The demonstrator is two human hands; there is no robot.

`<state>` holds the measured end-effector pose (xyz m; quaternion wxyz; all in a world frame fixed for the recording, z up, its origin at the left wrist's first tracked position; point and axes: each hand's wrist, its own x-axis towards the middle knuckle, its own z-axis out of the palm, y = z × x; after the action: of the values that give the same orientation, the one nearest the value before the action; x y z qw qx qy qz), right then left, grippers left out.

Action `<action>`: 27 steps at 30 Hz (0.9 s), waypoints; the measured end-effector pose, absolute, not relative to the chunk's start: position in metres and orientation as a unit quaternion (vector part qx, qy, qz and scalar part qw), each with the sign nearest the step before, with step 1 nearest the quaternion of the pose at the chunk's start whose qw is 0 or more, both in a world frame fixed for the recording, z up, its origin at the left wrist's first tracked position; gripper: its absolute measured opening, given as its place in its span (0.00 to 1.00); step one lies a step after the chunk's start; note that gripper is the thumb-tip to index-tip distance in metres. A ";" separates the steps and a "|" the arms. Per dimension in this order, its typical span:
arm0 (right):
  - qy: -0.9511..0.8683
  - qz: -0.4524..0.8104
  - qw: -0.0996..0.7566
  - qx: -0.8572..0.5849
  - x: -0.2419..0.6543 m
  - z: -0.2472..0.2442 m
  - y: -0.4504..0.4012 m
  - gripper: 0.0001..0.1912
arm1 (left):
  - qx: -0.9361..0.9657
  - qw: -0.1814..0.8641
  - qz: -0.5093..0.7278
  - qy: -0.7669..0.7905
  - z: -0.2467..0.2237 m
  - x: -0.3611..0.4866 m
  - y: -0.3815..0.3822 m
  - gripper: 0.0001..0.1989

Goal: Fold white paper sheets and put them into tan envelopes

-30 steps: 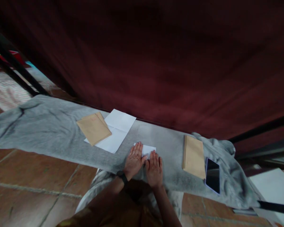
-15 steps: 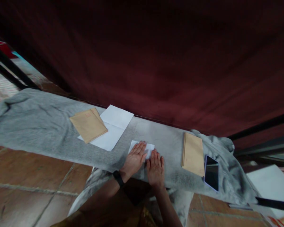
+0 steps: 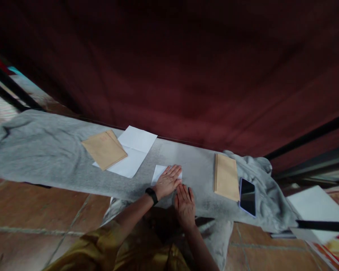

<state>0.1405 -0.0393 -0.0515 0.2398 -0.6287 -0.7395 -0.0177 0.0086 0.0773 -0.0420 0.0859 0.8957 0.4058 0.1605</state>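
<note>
A small folded sheet of white paper [image 3: 158, 173] lies on the grey cloth in front of me. My left hand [image 3: 168, 181], with a black band on its wrist, rests flat across the paper's right part, fingers stretched out and covering much of it. Just below and to the right, my right hand [image 3: 185, 203] lies with its fingers extended on the cloth, the fingertips close to the left hand and the paper's lower right edge. Whether the right fingertips touch the paper is hidden. Neither hand grips anything.
Brown envelopes [image 3: 104, 150] lie over creased white sheets [image 3: 138, 139] on the left. More stacked brown envelopes [image 3: 226, 177] and a phone [image 3: 247, 197] lie on the right of the grey cloth [image 3: 53, 150]. A dark red curtain [image 3: 186, 94] hangs behind.
My left hand has slid rightward over the folded paper, uncovering its left part. My right hand has drawn slightly back off the paper's edge. The view has shifted a little.
</note>
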 end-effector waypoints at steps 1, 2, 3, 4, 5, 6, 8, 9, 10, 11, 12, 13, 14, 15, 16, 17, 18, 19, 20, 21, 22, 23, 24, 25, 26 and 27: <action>-0.738 -0.020 0.242 -0.630 0.139 -0.052 -0.041 0.22 | 0.896 0.085 0.158 0.406 -0.042 0.009 0.078 0.26; -0.736 -0.023 0.245 -0.630 0.138 -0.052 -0.042 0.22 | 0.896 0.084 0.156 0.406 -0.042 0.010 0.077 0.27; -0.736 -0.026 0.247 -0.630 0.137 -0.053 -0.044 0.22 | 0.897 0.083 0.152 0.408 -0.042 0.011 0.077 0.27; -0.737 -0.030 0.248 -0.628 0.137 -0.053 -0.046 0.22 | 0.897 0.082 0.148 0.409 -0.041 0.012 0.077 0.27; -0.740 -0.034 0.249 -0.624 0.136 -0.054 -0.048 0.22 | 0.897 0.081 0.144 0.411 -0.040 0.013 0.077 0.27; -0.742 -0.037 0.250 -0.620 0.135 -0.055 -0.050 0.23 | 0.897 0.081 0.139 0.412 -0.040 0.014 0.077 0.27; -0.746 -0.044 0.253 -0.615 0.135 -0.058 -0.053 0.23 | 0.898 0.082 0.130 0.412 -0.038 0.016 0.078 0.27; -0.746 -0.047 0.255 -0.613 0.135 -0.059 -0.054 0.23 | 0.899 0.082 0.126 0.411 -0.038 0.016 0.079 0.27; -0.746 -0.049 0.257 -0.612 0.134 -0.060 -0.054 0.23 | 0.900 0.081 0.124 0.410 -0.038 0.016 0.080 0.27; -0.747 -0.051 0.259 -0.610 0.134 -0.061 -0.055 0.23 | 0.901 0.080 0.123 0.408 -0.038 0.016 0.080 0.27; -0.747 -0.054 0.261 -0.609 0.134 -0.063 -0.055 0.23 | 0.903 0.078 0.123 0.405 -0.038 0.014 0.080 0.27; -0.745 -0.056 0.264 -0.609 0.133 -0.064 -0.055 0.23 | 0.905 0.076 0.125 0.400 -0.039 0.012 0.079 0.27; -0.741 -0.059 0.268 -0.613 0.133 -0.065 -0.055 0.23 | 0.908 0.074 0.127 0.393 -0.039 0.009 0.076 0.27; -0.736 -0.060 0.270 -0.617 0.132 -0.066 -0.055 0.23 | 0.911 0.071 0.129 0.385 -0.039 0.006 0.073 0.26; -0.732 -0.061 0.271 -0.623 0.132 -0.067 -0.055 0.23 | 0.915 0.069 0.130 0.377 -0.039 0.001 0.070 0.26; -0.728 -0.060 0.269 -0.627 0.132 -0.067 -0.055 0.23 | 0.917 0.066 0.130 0.371 -0.039 -0.005 0.066 0.26; -0.729 -0.058 0.266 -0.629 0.132 -0.067 -0.055 0.22 | 0.918 0.063 0.130 0.369 -0.039 -0.011 0.062 0.25; -0.731 -0.054 0.261 -0.628 0.132 -0.066 -0.053 0.22 | 0.918 0.058 0.130 0.371 -0.039 -0.018 0.057 0.25; -0.734 -0.051 0.256 -0.628 0.133 -0.065 -0.052 0.22 | 0.916 0.053 0.131 0.376 -0.040 -0.024 0.054 0.25; -0.734 -0.047 0.251 -0.629 0.133 -0.063 -0.049 0.22 | 0.912 0.047 0.133 0.385 -0.041 -0.031 0.050 0.26; -0.733 -0.044 0.246 -0.632 0.133 -0.060 -0.045 0.23 | 0.907 0.040 0.136 0.397 -0.043 -0.038 0.047 0.27; -0.733 -0.040 0.240 -0.635 0.133 -0.058 -0.041 0.23 | 0.900 0.033 0.142 0.410 -0.045 -0.044 0.044 0.28; -0.734 -0.036 0.232 -0.637 0.133 -0.055 -0.036 0.23 | 0.893 0.027 0.149 0.425 -0.047 -0.049 0.042 0.29; -0.735 -0.032 0.224 -0.639 0.133 -0.053 -0.031 0.23 | 0.884 0.022 0.158 0.439 -0.050 -0.055 0.040 0.29; -0.737 -0.028 0.216 -0.640 0.133 -0.052 -0.026 0.24 | 0.876 0.020 0.166 0.453 -0.051 -0.059 0.039 0.30; -0.739 -0.024 0.209 -0.640 0.134 -0.050 -0.020 0.24 | 0.867 0.021 0.172 0.467 -0.052 -0.062 0.038 0.30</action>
<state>0.1339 -0.0205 -0.0504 0.2095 -0.6400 -0.7388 -0.0239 -0.0624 0.0385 -0.0518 0.0212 0.8673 0.4667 0.1720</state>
